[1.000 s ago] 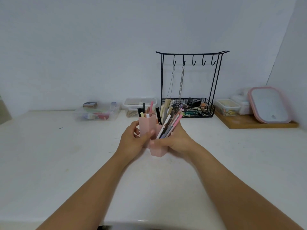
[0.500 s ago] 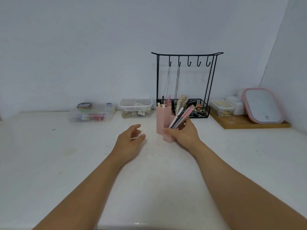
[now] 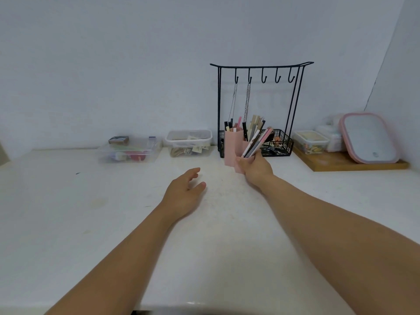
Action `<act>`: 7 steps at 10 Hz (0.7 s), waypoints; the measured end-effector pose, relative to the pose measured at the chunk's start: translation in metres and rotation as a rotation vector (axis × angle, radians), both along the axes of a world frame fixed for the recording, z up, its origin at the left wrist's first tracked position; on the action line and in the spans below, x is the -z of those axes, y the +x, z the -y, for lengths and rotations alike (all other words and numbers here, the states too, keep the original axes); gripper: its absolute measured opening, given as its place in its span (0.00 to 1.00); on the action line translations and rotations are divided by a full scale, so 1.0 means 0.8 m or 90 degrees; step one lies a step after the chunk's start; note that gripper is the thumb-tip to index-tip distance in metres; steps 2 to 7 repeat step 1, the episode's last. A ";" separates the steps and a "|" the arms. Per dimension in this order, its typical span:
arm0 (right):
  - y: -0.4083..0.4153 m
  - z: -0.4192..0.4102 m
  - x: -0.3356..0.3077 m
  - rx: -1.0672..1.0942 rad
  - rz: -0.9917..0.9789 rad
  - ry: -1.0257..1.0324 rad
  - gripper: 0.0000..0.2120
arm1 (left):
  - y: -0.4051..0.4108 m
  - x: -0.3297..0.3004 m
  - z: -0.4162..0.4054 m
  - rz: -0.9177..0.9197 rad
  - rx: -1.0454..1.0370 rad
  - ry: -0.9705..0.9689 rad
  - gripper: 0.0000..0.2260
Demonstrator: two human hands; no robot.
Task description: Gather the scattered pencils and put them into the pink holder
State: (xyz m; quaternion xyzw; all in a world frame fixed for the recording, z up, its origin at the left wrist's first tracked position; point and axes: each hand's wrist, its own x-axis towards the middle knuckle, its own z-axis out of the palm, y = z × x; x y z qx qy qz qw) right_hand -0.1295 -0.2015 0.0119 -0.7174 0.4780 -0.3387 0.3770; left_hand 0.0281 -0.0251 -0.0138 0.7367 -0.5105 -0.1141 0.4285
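Gripped pink holder [image 3: 233, 149] low with my right hand [image 3: 255, 166], by the wire rack [image 3: 256, 110], left hand [image 3: 184, 194] relaxed and empty over the table [image 3: 68, 212]; pencils [image 3: 255, 139] looked light, stiff, top-heavy, so holding near the base seemed safest.

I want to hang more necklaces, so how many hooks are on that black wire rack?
5, in a row along the top bar of the black wire rack; the two leftmost hold chains, the other three look bare.

black hook rack [image 3: 259, 105], two clear bins [image 3: 129, 150], wooden board [image 3: 350, 163].
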 end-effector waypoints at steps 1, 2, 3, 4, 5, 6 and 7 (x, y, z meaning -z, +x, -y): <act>-0.013 -0.025 -0.009 0.016 0.095 0.070 0.35 | -0.003 -0.002 -0.006 -0.090 0.004 -0.041 0.20; -0.013 -0.025 -0.009 0.016 0.095 0.070 0.35 | -0.003 -0.002 -0.006 -0.090 0.004 -0.041 0.20; -0.013 -0.025 -0.009 0.016 0.095 0.070 0.35 | -0.003 -0.002 -0.006 -0.090 0.004 -0.041 0.20; -0.013 -0.025 -0.009 0.016 0.095 0.070 0.35 | -0.003 -0.002 -0.006 -0.090 0.004 -0.041 0.20; -0.013 -0.025 -0.009 0.016 0.095 0.070 0.35 | -0.003 -0.002 -0.006 -0.090 0.004 -0.041 0.20; -0.013 -0.025 -0.009 0.016 0.095 0.070 0.35 | -0.003 -0.002 -0.006 -0.090 0.004 -0.041 0.20; -0.013 -0.025 -0.009 0.016 0.095 0.070 0.35 | -0.003 -0.002 -0.006 -0.090 0.004 -0.041 0.20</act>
